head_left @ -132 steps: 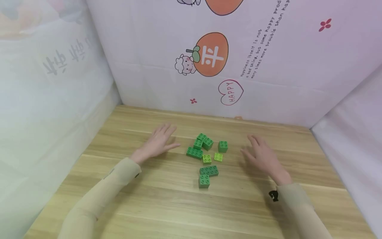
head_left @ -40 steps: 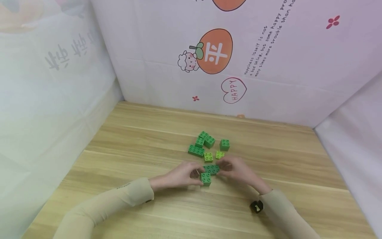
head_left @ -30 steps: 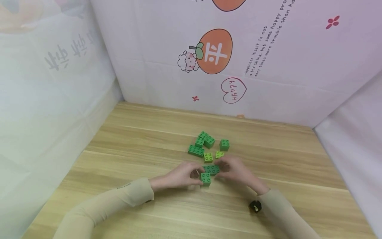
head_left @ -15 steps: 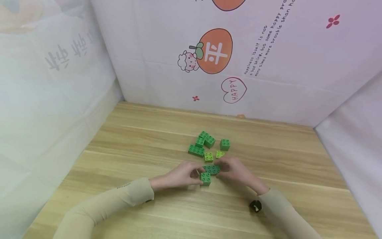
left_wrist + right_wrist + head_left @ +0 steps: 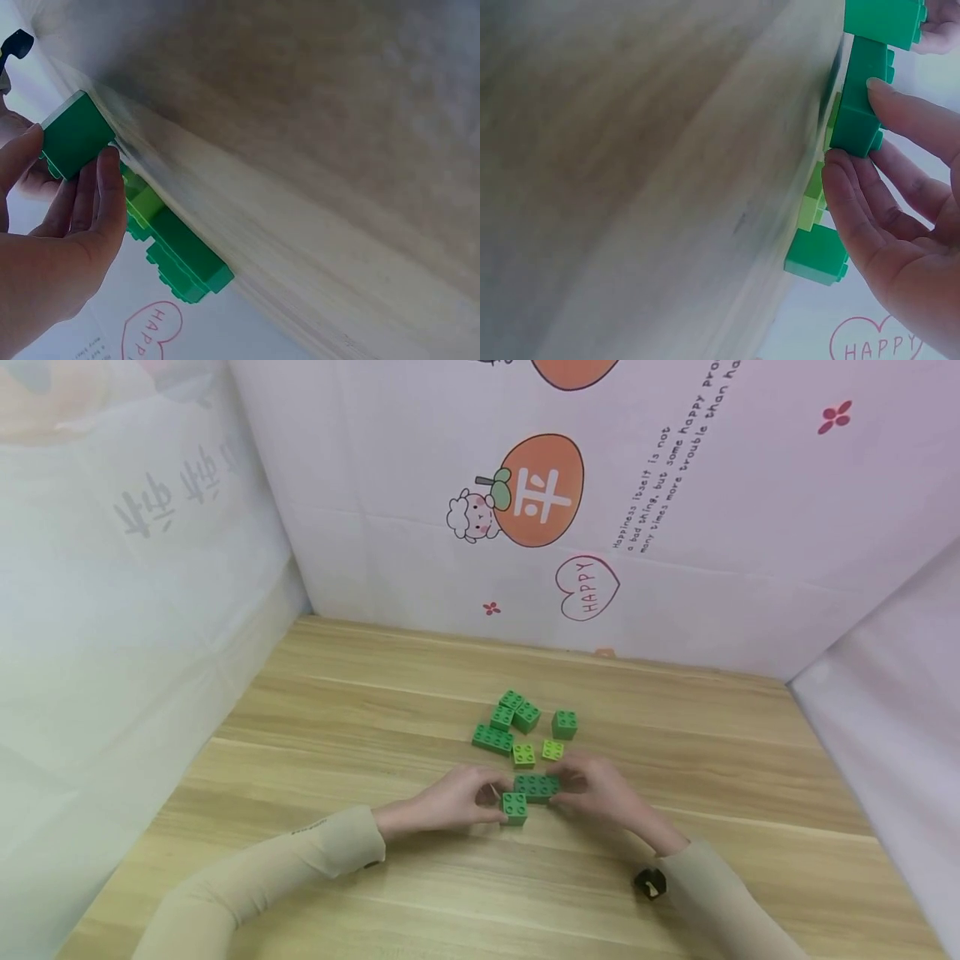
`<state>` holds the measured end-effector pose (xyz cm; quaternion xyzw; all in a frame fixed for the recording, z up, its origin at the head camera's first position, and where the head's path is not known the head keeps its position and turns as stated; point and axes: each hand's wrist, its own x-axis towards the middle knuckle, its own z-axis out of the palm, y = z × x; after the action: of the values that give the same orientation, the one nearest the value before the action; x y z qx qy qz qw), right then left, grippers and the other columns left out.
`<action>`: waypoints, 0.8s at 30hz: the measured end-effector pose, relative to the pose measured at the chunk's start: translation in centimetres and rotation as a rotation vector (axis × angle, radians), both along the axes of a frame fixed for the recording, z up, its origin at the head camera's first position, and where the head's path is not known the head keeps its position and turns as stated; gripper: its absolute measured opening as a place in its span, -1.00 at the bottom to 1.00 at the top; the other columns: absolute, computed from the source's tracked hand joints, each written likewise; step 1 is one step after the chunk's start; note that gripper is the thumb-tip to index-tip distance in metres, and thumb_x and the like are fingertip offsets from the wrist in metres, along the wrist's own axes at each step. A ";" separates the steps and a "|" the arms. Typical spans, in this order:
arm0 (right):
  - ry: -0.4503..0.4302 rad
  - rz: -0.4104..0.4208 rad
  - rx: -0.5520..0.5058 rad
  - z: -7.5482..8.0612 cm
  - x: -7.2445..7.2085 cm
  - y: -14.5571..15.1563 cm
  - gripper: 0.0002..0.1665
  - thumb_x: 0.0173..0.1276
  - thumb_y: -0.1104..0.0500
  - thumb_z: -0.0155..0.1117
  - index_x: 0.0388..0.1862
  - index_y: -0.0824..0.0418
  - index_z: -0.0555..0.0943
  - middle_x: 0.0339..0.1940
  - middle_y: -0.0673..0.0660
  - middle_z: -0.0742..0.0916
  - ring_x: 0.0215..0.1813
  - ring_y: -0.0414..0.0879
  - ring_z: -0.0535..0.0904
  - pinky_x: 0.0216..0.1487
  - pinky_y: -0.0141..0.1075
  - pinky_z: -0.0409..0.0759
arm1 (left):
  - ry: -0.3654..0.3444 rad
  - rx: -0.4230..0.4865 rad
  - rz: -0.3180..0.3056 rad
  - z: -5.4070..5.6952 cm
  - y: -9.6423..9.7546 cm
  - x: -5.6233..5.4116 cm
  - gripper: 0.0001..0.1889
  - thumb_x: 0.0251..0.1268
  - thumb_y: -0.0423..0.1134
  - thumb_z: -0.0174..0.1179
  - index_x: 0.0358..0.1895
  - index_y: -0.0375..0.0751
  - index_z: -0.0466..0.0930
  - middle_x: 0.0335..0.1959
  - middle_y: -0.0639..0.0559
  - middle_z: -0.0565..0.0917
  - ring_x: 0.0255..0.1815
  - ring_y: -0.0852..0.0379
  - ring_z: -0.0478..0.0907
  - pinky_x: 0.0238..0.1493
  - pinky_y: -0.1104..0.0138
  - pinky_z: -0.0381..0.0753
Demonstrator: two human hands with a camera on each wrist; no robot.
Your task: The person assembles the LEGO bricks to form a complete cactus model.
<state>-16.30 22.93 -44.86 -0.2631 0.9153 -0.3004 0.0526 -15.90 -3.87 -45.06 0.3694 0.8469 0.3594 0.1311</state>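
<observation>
My left hand pinches a square green toy building brick between thumb and fingers, and the left wrist view shows that brick's smooth side. Just behind it and to its right is a long dark green building brick, with its studs up. At this brick's right end my right hand grips it; in the right wrist view the thumb lies on the near side of the long brick and the fingers on its end. The two bricks sit close together, not stacked.
Two lime bricks stand just behind the long one. Farther back are a long green brick, several small green bricks touching it or each other, and a lone green brick. White printed cloth walls the wooden table.
Both hands have come in from the sides to the two front bricks. Within the last half second the long brick shifts slightly right with my right hand, and the square brick slightly left.
</observation>
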 end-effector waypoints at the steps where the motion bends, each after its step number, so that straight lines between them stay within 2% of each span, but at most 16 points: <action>1: -0.004 -0.005 -0.006 0.1 0.1 0.0 -0.62 0.11 0.23 0.51 -0.06 0.17 0.69 -0.10 0.09 0.78 -0.04 -0.04 0.71 0.06 -0.19 0.76 | -0.003 -0.003 0.002 0.0 0.0 -0.1 -0.61 0.20 -0.20 0.39 0.09 -0.21 0.63 -0.01 -0.02 0.75 -0.07 0.11 0.69 -0.02 0.51 0.66; 12: -0.015 -0.035 -0.070 0.6 0.4 0.7 -0.64 0.11 0.31 0.49 -0.07 0.23 0.68 -0.07 0.17 0.77 -0.03 0.03 0.72 0.02 -0.27 0.77 | -0.027 0.020 -0.016 -0.2 -0.1 -0.5 -0.61 0.23 -0.23 0.36 0.13 -0.15 0.62 0.05 0.03 0.73 -0.02 0.14 0.68 0.04 0.48 0.67; 19: -0.007 -0.054 -0.076 0.8 0.5 1.0 -0.64 0.12 0.28 0.50 -0.07 0.24 0.67 -0.08 0.18 0.77 -0.05 0.01 0.72 -0.02 -0.31 0.77 | -0.038 -0.003 0.004 -0.3 -0.1 -0.7 -0.58 0.24 -0.20 0.36 0.18 -0.13 0.60 0.06 0.05 0.73 -0.01 0.18 0.67 0.06 0.49 0.65; 24: -0.010 -0.076 -0.081 1.3 0.6 1.1 -0.63 0.13 0.26 0.49 -0.06 0.25 0.66 -0.09 0.18 0.76 -0.05 0.03 0.72 -0.02 -0.27 0.78 | -0.048 -0.004 0.015 -0.4 -0.2 -1.0 -0.56 0.23 -0.21 0.36 0.19 -0.14 0.59 0.05 0.04 0.73 -0.04 0.20 0.66 0.03 0.49 0.66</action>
<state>-15.67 24.08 -43.55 -0.2286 0.9114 -0.3404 0.0347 -16.92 -4.04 -45.41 0.3541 0.8469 0.3675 0.1495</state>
